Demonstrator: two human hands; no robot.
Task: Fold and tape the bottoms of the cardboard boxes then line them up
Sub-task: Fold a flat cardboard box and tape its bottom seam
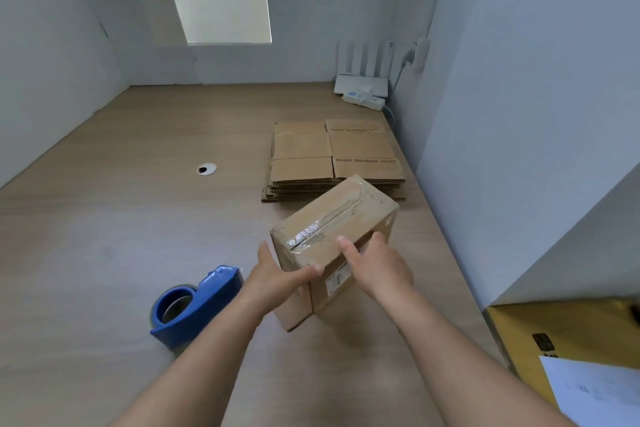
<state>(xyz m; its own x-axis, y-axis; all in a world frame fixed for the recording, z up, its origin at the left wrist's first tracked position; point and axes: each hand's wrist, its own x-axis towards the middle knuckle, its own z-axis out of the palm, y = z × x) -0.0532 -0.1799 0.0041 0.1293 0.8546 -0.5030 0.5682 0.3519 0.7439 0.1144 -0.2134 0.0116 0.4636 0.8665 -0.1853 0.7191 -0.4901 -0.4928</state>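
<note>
Inspector: Report position of the box point(332, 229).
Recorder: Found near the right of the surface point(121, 218), just in front of the stack of flat boxes point(332, 156), tilted, taped bottom uppermost. Cannot tell whether resting on its low corner or lifted clear.
Inspector: State of the hands?
Recorder: Noted left hand point(277, 274) gripping the near left corner, thumb across the near face. Noted right hand point(377, 267) gripping the right side, thumb on the top edge. Judged a 2-sided hold, chosen to steady the tilt and turn the box without crushing its walls.
Inspector: Seam?
Recorder: Seen closed under clear tape point(329, 222) along the centre line, wrinkled at the near end. Judged taping done; lining up not yet done.
Inspector: Tape dispenser point(197, 305)?
Recorder: Lying on the surface just left of the left forearm, touched by neither hand. Probably placed within reach for the next flat box.
Inspector: Risk?
Recorder: Watch the wrinkled end; may lift if rubbed.
</note>
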